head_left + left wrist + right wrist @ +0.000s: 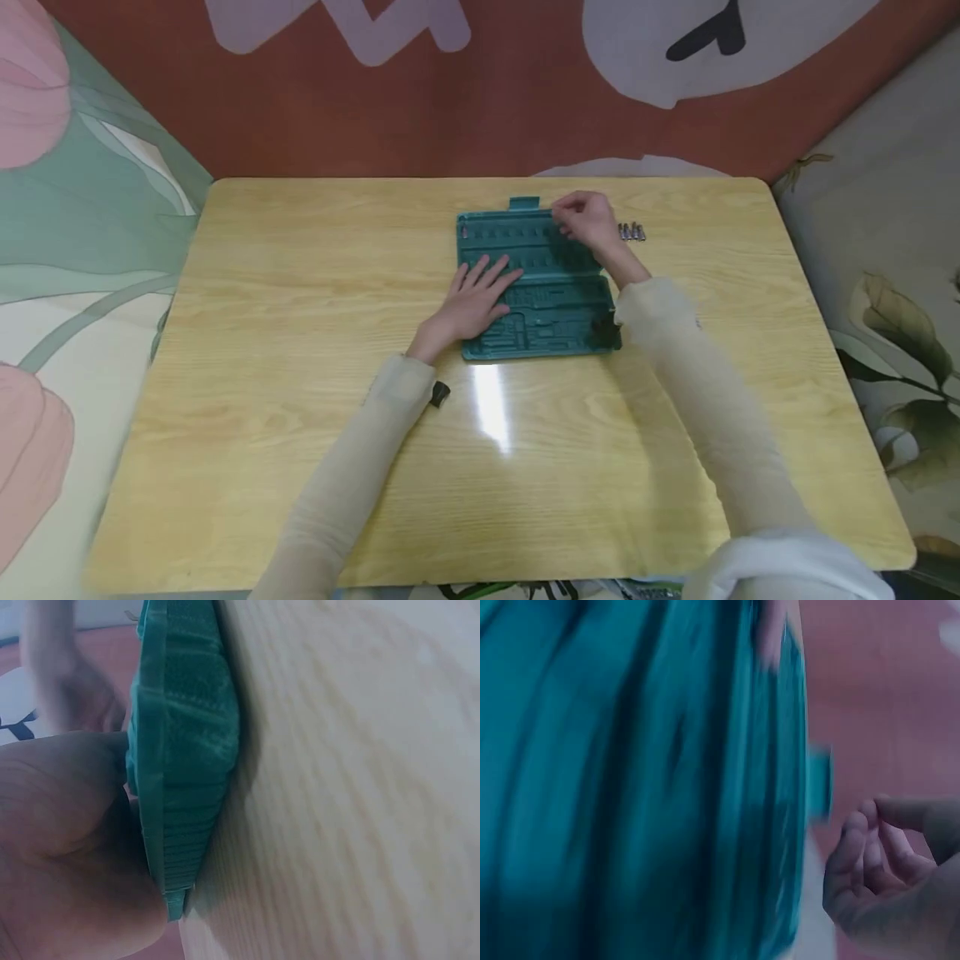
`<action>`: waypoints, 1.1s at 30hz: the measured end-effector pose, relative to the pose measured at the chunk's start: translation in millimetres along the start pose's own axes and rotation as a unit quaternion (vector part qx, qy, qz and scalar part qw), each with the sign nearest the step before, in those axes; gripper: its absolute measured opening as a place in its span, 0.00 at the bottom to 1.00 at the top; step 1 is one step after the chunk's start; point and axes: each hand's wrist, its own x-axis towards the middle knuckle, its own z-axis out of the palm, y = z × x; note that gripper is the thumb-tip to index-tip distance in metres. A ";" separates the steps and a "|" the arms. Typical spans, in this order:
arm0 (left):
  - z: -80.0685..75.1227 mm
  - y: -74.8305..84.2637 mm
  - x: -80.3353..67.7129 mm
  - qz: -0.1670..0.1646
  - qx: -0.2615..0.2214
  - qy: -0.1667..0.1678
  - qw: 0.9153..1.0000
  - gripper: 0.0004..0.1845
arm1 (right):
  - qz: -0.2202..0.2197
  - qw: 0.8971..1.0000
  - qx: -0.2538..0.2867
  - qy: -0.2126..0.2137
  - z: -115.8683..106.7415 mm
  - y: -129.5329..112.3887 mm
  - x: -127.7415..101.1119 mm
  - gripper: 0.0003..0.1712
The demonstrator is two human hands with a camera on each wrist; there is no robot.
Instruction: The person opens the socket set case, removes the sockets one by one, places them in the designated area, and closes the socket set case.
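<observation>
Nearest the head cam are the two pale sleeves, reaching up from 6 o'clock to mid-surface. The left hand lies flat, fingers straight and spread, palm pressing the green bit case at its left part, across the hinge line. The left wrist view shows the case edge sitting flush on the wood, w/ the heel of the hand against it.

The right hand is over the case's far half, toward 1 o'clock, fingers curled. It may be pinching a small bit, but the head view is too small and the right wrist view too blurred, so I can't tell whether it holds anything.

The case lies open and flat at centre of the surface, slightly toward 12. Its long axis runs 9 to 3; the latch tab points to 12. A few loose metal bits lie just beside its far right corner, at 3 o'clock of the right hand.

To do this well: keep the left palm flat as an anchor so the case can't slide, and bring anything down square to the slot rows, which run 9–3.
</observation>
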 end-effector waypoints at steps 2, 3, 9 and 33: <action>0.6 3.8 2.2 0.005 0.005 0.004 1.000 0.32 | -0.002 0.999 0.015 -0.048 15.8 -14.7 1.7 0.20; 0.5 5.8 2.8 0.007 0.006 0.004 1.000 0.32 | 0.002 0.998 0.030 -0.059 22.6 -21.2 3.3 0.20; -0.9 14.6 2.6 0.008 0.008 0.005 1.000 0.32 | 0.003 0.996 0.045 -0.078 57.2 -39.5 13.0 0.18; 0.3 13.5 -7.6 0.017 -0.016 0.007 1.000 0.31 | 0.037 0.990 -0.069 -0.115 109.3 -34.1 12.3 0.17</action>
